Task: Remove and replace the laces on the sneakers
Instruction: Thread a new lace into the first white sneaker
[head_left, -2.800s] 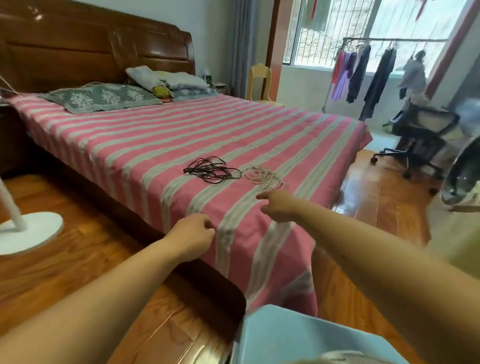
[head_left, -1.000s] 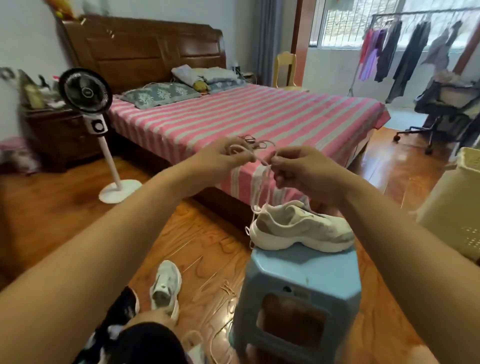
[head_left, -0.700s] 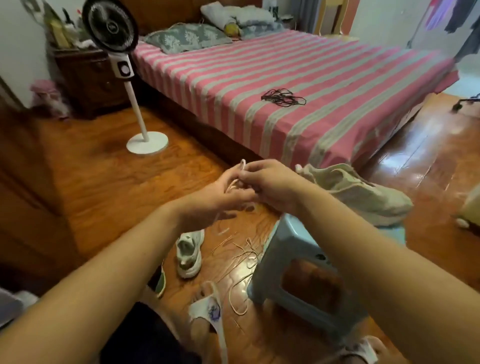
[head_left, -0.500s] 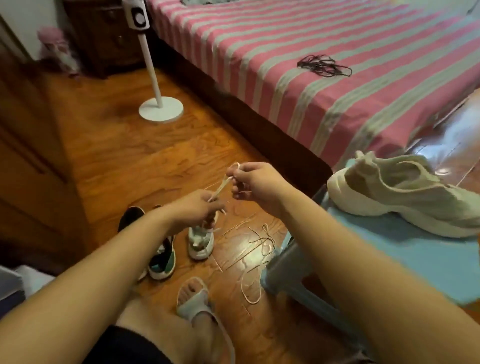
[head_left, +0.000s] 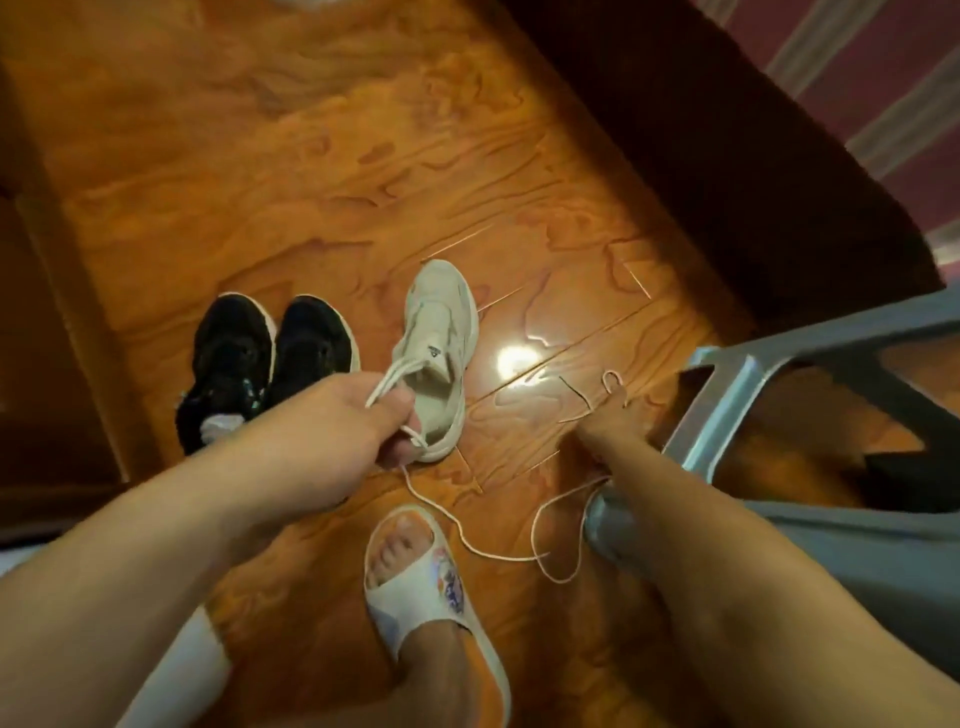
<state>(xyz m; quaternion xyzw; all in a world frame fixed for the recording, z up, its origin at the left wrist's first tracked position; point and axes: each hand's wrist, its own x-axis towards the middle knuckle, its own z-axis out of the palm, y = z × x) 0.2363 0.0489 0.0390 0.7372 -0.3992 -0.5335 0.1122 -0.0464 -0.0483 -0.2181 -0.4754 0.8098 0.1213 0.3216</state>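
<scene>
The left hand (head_left: 332, 436) has its fingers curled round a cream flat shoelace (head_left: 387, 387), pinching it just above the heel opening of a beige lace-up sneaker (head_left: 439, 353) that stands on the glossy orange-brown wooden floor (head_left: 311, 182) with its toe pointing away from the person. A strand of the same pale lace drops from under that hand and trails across the boards in loose loops (head_left: 519, 553) toward the leg of a light blue plastic stool (head_left: 727, 415) at the right. The right hand (head_left: 613, 423) reaches down to the floor just beside that stool leg; its fingers are bent downward onto the boards near a thin curl of lace (head_left: 613, 382), but whether they hold it cannot be told. Left of the beige sneaker, close beside it, a pair of black sneakers with pale soles (head_left: 265, 358) sits side by side. Nearer the camera, a bare foot in a white open-toe slide sandal (head_left: 415, 577) rests on the floor between the two forearms. At the upper right, the dark wooden bed frame (head_left: 727, 182) and a corner of a pink striped bedsheet (head_left: 883, 78) show.
</scene>
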